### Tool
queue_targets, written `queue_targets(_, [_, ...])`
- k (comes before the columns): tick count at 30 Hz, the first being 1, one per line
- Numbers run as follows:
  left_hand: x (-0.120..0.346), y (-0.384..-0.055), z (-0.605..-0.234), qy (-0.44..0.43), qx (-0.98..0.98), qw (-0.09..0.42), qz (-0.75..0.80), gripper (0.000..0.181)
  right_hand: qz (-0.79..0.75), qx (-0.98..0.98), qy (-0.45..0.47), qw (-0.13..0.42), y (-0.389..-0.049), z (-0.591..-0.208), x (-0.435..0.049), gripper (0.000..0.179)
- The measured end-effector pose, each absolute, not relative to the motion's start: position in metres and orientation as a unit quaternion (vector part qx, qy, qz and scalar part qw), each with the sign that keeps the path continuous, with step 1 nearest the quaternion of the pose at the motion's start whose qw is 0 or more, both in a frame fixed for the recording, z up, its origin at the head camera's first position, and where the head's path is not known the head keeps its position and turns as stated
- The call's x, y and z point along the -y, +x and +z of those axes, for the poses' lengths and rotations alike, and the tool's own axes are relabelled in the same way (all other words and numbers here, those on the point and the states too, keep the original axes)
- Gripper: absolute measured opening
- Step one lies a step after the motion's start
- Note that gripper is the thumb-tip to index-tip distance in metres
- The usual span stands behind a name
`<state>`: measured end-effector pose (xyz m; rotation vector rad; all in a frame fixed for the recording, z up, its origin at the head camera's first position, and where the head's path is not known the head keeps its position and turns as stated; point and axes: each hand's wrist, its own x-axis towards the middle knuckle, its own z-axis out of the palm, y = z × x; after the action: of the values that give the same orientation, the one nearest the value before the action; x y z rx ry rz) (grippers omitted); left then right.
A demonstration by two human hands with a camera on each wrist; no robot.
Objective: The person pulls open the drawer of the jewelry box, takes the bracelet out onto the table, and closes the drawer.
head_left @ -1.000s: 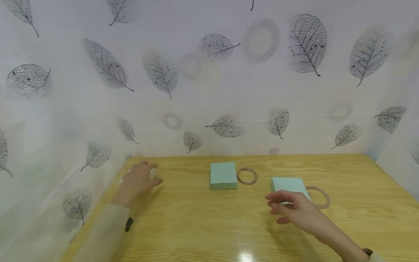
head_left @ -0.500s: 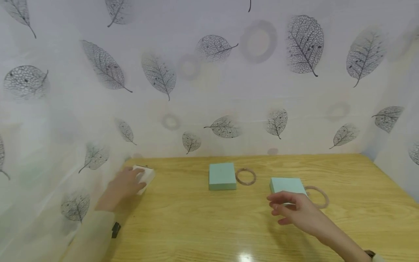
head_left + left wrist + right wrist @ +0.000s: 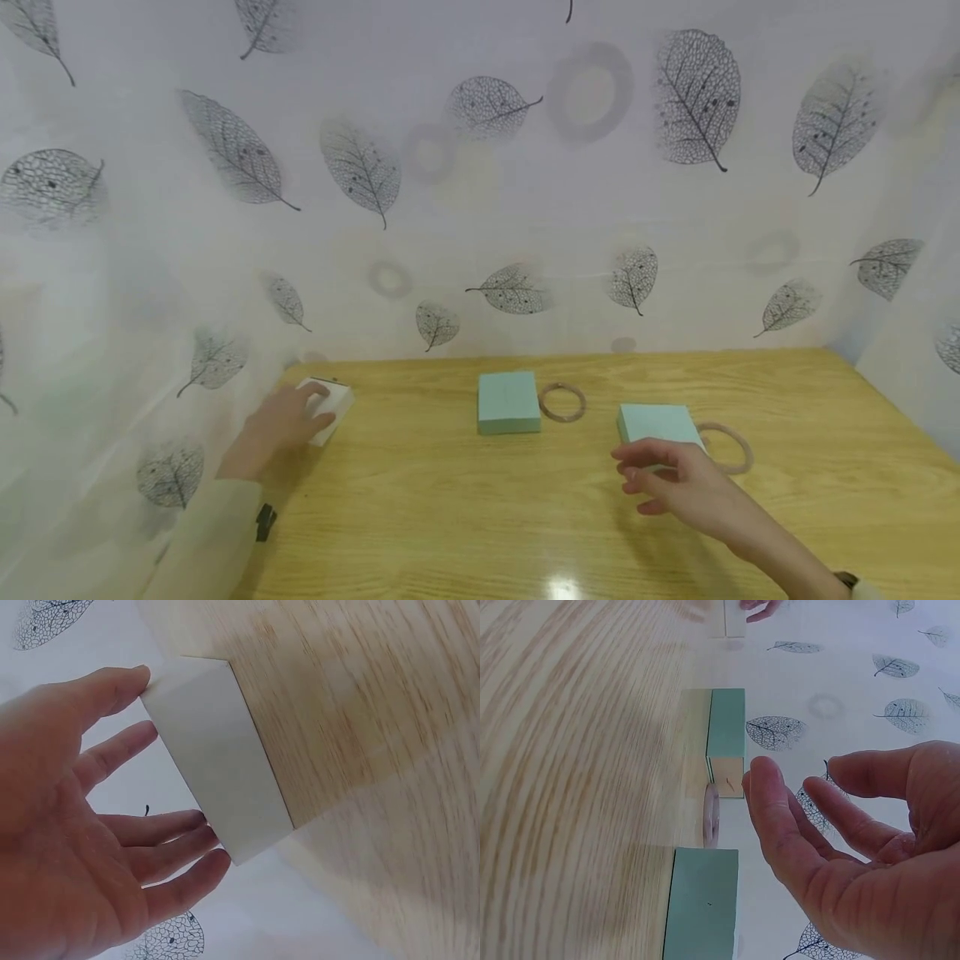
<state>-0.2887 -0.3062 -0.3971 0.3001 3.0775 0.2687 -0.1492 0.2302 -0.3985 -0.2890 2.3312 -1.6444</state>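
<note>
In the head view my left hand (image 3: 281, 423) is at a white box (image 3: 333, 407) on the table's far left. The left wrist view has its fingers spread and loosely bent, with fingertips at one long edge of the white box (image 3: 206, 754); firm contact is hard to tell. My right hand (image 3: 686, 483) hovers, fingers loosely curved and holding nothing, in front of a mint-green box (image 3: 656, 422) and partly hides it. Another mint-green box (image 3: 508, 402) lies at the middle back. Beside it is a pinkish ring (image 3: 562, 421), perhaps a bangle; a similar ring (image 3: 742, 446) lies by the right box.
All of these stand on a wooden table (image 3: 450, 517). A pale leaf-printed sheet (image 3: 480, 225) rises behind the table and along both sides, close to my left hand. A dark object (image 3: 266, 522) shows at my left sleeve.
My left hand has shifted left and a little down, uncovering more of the white box. Over the last half second it has hardly moved. My right hand stays in place.
</note>
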Motion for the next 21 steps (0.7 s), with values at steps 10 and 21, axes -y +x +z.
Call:
queue_targets(10, [0.3072, -0.2918, -0.3954, 0.110, -0.990, 0.020, 0.091, 0.046, -0.566, -0.808, -0.091, 0.140, -0.1499, -0.3965, -0.2320, 0.043])
queue_targets(21, [0.3104, -0.2983, -0.3982, 0.124, -0.988, 0.011, 0.093, 0.042, -0.566, -0.809, -0.085, 0.135, -0.1486, -0.3988, -0.2353, 0.044])
